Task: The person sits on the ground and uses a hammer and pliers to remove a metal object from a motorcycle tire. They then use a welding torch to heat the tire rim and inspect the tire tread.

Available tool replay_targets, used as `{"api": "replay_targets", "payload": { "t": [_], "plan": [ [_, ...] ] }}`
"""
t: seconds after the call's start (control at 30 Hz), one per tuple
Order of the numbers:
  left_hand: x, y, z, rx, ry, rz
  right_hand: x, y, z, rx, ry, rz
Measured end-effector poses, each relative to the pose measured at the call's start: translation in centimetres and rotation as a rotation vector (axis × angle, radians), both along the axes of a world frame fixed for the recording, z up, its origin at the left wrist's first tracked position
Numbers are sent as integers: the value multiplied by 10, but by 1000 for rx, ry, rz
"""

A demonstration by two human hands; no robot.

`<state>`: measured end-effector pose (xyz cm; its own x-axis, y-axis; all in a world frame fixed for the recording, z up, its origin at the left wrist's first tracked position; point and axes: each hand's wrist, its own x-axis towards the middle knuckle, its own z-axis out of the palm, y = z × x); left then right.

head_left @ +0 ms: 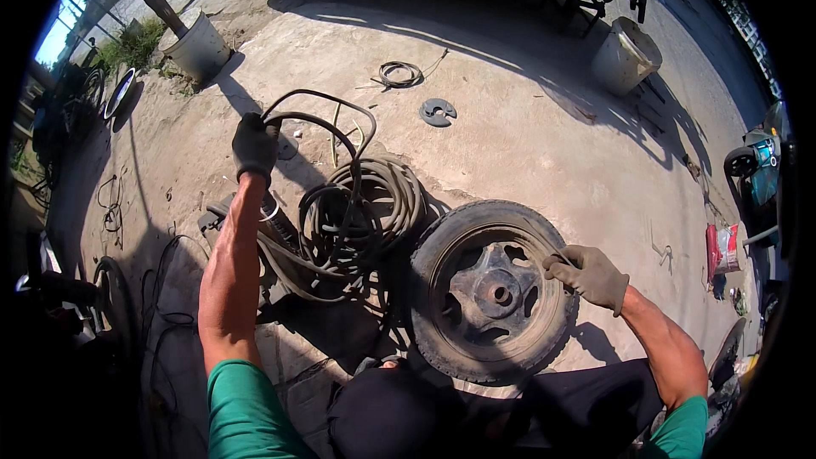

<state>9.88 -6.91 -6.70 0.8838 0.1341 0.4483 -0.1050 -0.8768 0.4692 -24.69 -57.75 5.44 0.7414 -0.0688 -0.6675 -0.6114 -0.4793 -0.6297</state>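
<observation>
My left hand (255,146) closed around black hose (340,102), near hose coil (399,191). My right hand (592,276): fingers curled at right rim of tyred wheel (466,276), on concrete (527,153); grip unclear.

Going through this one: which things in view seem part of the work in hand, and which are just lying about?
Seemingly part of it:
- dark hose loop, gripped by the left hand
- coiled hose below it
- wheel with tyre, at the right hand

Apparently lying about:
- small wire coil
- grey notched disc
- red-and-white packet
</observation>
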Motion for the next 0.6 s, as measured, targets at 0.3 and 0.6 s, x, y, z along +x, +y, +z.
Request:
{"api": "replay_targets", "payload": {
  "t": [0.3,0.6],
  "plan": [
    [-74,-46,133,56,-132,-566,24,22,0,61,-109,123],
    [-100,-60,58,156,23,-434,12,10,2,54,-97,133]
  ]
}}
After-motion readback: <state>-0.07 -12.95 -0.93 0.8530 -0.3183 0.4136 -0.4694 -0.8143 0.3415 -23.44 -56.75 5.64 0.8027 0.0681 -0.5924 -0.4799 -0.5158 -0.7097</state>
